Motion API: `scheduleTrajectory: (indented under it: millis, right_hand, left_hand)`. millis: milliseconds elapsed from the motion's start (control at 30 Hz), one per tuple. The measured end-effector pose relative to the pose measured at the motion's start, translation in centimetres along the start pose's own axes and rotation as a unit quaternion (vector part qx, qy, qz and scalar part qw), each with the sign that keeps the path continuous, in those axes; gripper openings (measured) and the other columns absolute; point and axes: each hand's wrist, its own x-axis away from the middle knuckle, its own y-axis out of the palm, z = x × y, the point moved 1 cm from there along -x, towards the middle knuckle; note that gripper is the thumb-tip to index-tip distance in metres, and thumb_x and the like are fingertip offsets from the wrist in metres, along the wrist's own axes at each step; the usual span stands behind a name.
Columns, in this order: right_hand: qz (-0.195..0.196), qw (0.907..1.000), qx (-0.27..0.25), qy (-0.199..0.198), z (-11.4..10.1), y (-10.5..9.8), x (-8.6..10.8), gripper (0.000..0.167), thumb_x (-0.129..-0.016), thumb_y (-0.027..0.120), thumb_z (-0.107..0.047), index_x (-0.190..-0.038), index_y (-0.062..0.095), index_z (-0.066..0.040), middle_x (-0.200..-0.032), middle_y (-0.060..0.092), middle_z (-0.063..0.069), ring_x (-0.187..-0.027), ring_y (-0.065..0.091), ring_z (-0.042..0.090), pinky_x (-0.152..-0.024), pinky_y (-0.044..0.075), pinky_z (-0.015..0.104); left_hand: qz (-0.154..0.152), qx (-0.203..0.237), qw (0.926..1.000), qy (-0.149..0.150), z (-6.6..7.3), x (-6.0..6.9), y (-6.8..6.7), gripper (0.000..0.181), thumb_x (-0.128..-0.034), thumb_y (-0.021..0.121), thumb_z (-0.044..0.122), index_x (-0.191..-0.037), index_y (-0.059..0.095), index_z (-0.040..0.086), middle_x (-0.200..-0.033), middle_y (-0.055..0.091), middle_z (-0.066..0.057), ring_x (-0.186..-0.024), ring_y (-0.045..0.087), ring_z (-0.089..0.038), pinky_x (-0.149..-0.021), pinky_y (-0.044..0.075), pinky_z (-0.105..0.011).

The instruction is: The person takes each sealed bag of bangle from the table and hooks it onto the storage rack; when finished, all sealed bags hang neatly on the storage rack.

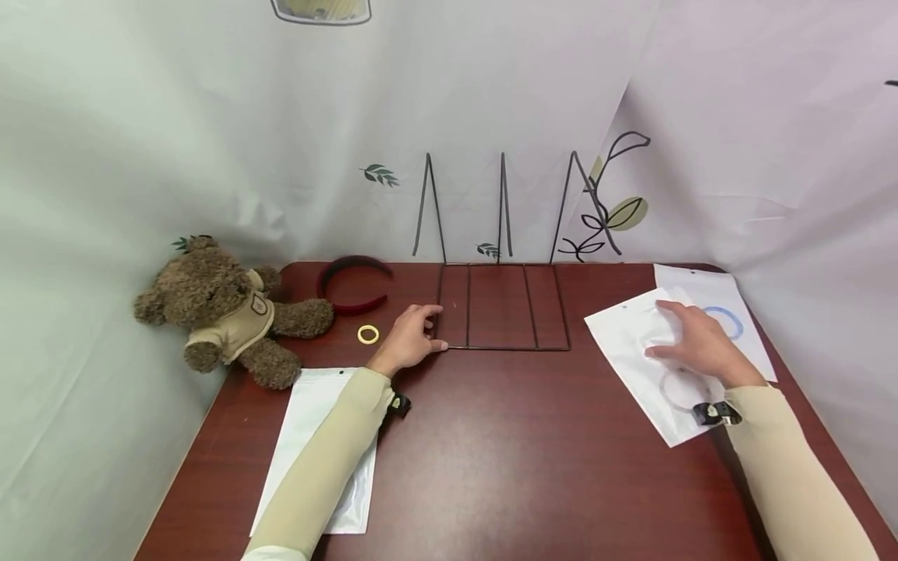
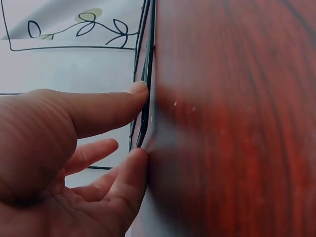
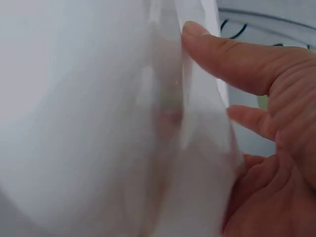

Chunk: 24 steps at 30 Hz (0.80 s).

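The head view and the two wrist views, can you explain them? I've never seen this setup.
There's no machine here, just a person's bare left hand and right hand. The wide picture looks down from a camera worn on the head; each close-up comes from a camera on one wrist. On the brown table are a teddy bear, a dark red headband, a yellow ring and white packets. The left hand grips the near left corner of a black wire rack; the right hand holds another white packet.

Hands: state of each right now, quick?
Left hand: touching the rack; whether it grips cannot be told.
Right hand: closed, holding a packet.
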Motion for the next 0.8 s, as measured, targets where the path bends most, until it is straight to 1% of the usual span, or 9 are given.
scheduleTrajectory:
  millis: [133,267,367,500,567,600,667,733,800]
  right_hand:
    - [0.026,0.9992,-0.031,-0.004,-1.4,0.3,0.2,0.098,-0.08,0.093,-0.032,-0.156,0.042,0.002,-0.148,0.05,0.038,-0.132,0.047,0.059,-0.106,0.037,0.07]
    - [0.053,0.9968,-0.059,0.003,-2.8,0.2,0.4,0.099,-0.082,0.092,-0.03,-0.161,0.038,-0.005,-0.155,0.046,0.034,-0.138,0.044,0.059,-0.109,0.035,0.071]
    - [0.074,0.9943,-0.076,0.008,-3.9,0.1,0.5,0.103,-0.082,0.092,-0.031,-0.164,0.035,-0.009,-0.16,0.044,0.029,-0.139,0.044,0.058,-0.109,0.036,0.07]
    - [0.097,0.9898,-0.103,0.017,-5.3,0.0,0.6,0.108,-0.081,0.093,-0.033,-0.167,0.031,-0.014,-0.165,0.04,0.026,-0.138,0.046,0.056,-0.106,0.038,0.069]
    - [0.106,0.9875,-0.116,0.02,-6.1,-0.1,0.6,0.109,-0.081,0.093,-0.034,-0.168,0.029,-0.017,-0.165,0.04,0.026,-0.136,0.048,0.053,-0.104,0.039,0.067]
    - [0.112,0.9864,-0.118,0.02,-6.4,-0.2,0.6,0.109,-0.081,0.093,-0.034,-0.168,0.03,-0.018,-0.164,0.042,0.026,-0.132,0.051,0.05,-0.102,0.042,0.061]
    - [0.126,0.9829,-0.131,0.025,-7.1,-0.2,0.8,0.105,-0.082,0.093,-0.034,-0.167,0.034,-0.02,-0.153,0.055,0.025,-0.116,0.06,0.04,-0.095,0.047,0.047]
    - [0.14,0.9784,-0.15,0.025,-7.7,-0.3,0.9,0.098,-0.083,0.093,-0.032,-0.164,0.039,-0.02,-0.134,0.068,0.02,-0.1,0.066,0.025,-0.083,0.05,0.032]
    - [0.151,0.971,-0.184,0.022,-8.3,-0.4,1.1,0.088,-0.085,0.091,-0.027,-0.158,0.044,-0.018,-0.111,0.075,0.006,-0.083,0.067,0.009,-0.068,0.05,0.021]
  left_hand:
    - [-0.006,0.015,0.9999,0.0,-0.2,-0.2,0.0,0.074,-0.0857,0.09,0.015,-0.152,0.056,0.008,-0.143,0.057,-0.016,-0.114,0.067,-0.025,-0.093,0.058,-0.037]
    - [-0.007,0.024,0.9997,-0.001,-0.5,-0.4,0.0,0.075,-0.0842,0.091,0.015,-0.151,0.057,0.007,-0.14,0.058,-0.016,-0.11,0.069,-0.024,-0.093,0.058,-0.037]
    - [-0.008,0.029,0.9995,-0.002,-0.7,-0.5,0.1,0.075,-0.0835,0.091,0.015,-0.15,0.057,0.006,-0.139,0.059,-0.015,-0.109,0.069,-0.023,-0.093,0.058,-0.036]
    - [-0.01,0.035,0.9993,-0.006,-0.8,-0.4,0.1,0.075,-0.0836,0.091,0.015,-0.15,0.058,0.007,-0.139,0.059,-0.014,-0.109,0.069,-0.023,-0.094,0.057,-0.036]
    - [-0.01,0.037,0.9992,-0.007,-0.8,-0.4,0.0,0.075,-0.0837,0.091,0.015,-0.15,0.058,0.007,-0.139,0.059,-0.014,-0.11,0.069,-0.024,-0.094,0.057,-0.036]
    - [-0.01,0.037,0.9992,-0.007,-0.8,-0.4,0.0,0.075,-0.0838,0.091,0.015,-0.15,0.058,0.007,-0.139,0.059,-0.014,-0.11,0.069,-0.024,-0.094,0.058,-0.036]
    - [-0.011,0.039,0.9991,-0.008,-0.8,-0.4,0.0,0.075,-0.084,0.091,0.014,-0.151,0.057,0.007,-0.139,0.059,-0.015,-0.111,0.069,-0.024,-0.094,0.058,-0.036]
    - [-0.012,0.041,0.9991,-0.008,-0.8,-0.5,-0.1,0.075,-0.0842,0.091,0.014,-0.151,0.057,0.007,-0.14,0.058,-0.015,-0.111,0.069,-0.025,-0.095,0.058,-0.037]
    - [-0.014,0.044,0.9989,-0.009,-0.8,-0.5,-0.2,0.075,-0.0845,0.09,0.013,-0.151,0.056,0.006,-0.14,0.058,-0.016,-0.112,0.069,-0.026,-0.095,0.059,-0.037]
